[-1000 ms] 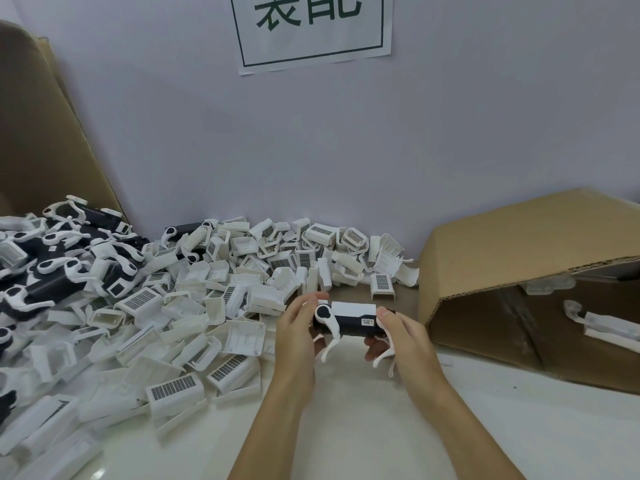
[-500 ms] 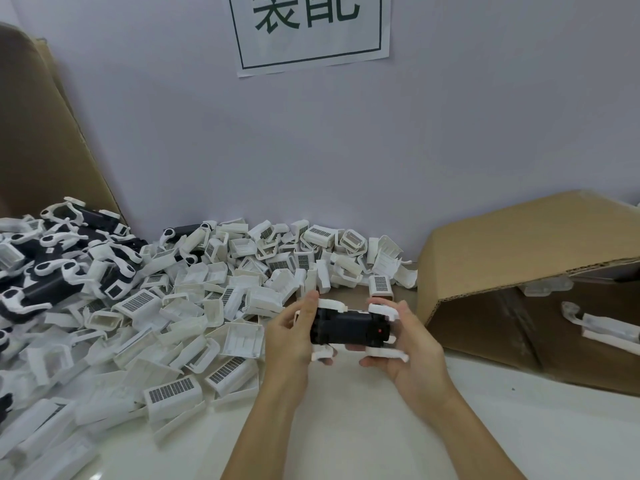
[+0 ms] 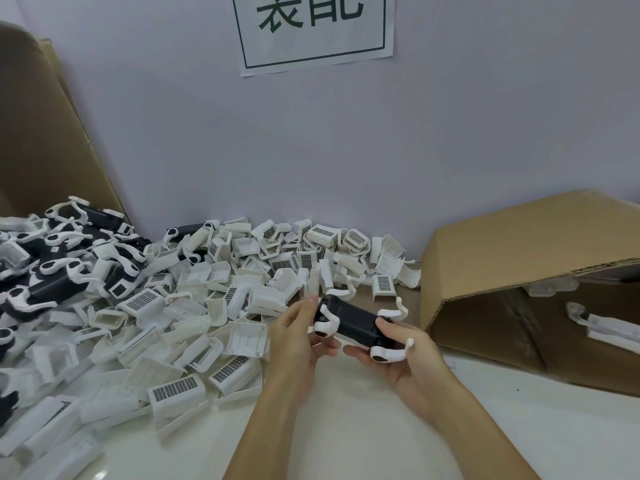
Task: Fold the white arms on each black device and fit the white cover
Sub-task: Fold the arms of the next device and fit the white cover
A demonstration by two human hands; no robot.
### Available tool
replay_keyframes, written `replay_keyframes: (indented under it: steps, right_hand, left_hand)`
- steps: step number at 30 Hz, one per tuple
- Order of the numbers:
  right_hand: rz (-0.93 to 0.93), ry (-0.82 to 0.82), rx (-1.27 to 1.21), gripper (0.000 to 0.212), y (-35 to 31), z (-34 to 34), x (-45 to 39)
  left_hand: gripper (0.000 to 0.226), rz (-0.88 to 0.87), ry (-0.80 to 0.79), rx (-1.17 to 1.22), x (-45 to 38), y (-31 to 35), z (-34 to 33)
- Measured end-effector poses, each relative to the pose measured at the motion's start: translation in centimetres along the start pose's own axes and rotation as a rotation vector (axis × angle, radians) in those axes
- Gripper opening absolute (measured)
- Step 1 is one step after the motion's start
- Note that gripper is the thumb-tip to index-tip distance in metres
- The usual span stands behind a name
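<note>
L hand [image 3: 298, 336]: fingers curled round left end of the black device [image 3: 351, 323], thumb on top.
R hand [image 3: 405, 358]: grasping the right end, thumb on top, fingers cupped beneath.
Device: held between both hands above the table [image 3: 346, 427], tilted down to the right.
White arms [image 3: 390, 355]: sticking out, four visible.
White covers [image 3: 180, 323]: heaped left of L hand, many w/ barcode stickers; unreadable.
Box [image 3: 512, 258]: cardboard, on its side, right of R hand.
Wall sign [image 3: 313, 26]: above hands, large dark-green Chinese chars, top cut off.
</note>
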State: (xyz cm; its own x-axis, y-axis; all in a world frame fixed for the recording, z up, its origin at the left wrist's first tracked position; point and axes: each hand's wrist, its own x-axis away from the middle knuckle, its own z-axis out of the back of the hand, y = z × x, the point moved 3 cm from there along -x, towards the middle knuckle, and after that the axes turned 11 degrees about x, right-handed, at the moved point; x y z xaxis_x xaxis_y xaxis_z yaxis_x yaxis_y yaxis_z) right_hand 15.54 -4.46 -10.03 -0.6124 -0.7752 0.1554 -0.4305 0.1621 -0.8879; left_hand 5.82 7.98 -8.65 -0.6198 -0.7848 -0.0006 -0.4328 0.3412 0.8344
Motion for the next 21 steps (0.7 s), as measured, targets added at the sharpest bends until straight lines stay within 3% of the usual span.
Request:
replay_keyframes:
  steps: [6, 9, 17, 21]
  right_hand:
    - [0.003, -0.082, -0.013, 0.032, 0.3, 0.0, -0.1]
    - [0.079, -0.138, 0.045, 0.045, 0.0, -0.2, 0.1]
    - [0.157, -0.164, 0.086, 0.037, -0.4, -0.4, 0.3]
    - [0.149, -0.098, 0.086, 0.031, -0.1, -0.3, 0.1]
  left_hand:
    - [0.037, 0.004, 0.085, 0.042, -0.1, -0.1, 0.4]
    - [0.023, 0.008, 0.179, 0.088, -0.5, -0.3, 1.0]
    - [0.023, 0.027, 0.203, 0.083, -0.7, -0.5, 1.1]
    - [0.024, -0.037, 0.118, 0.103, -0.4, -0.2, 1.0]
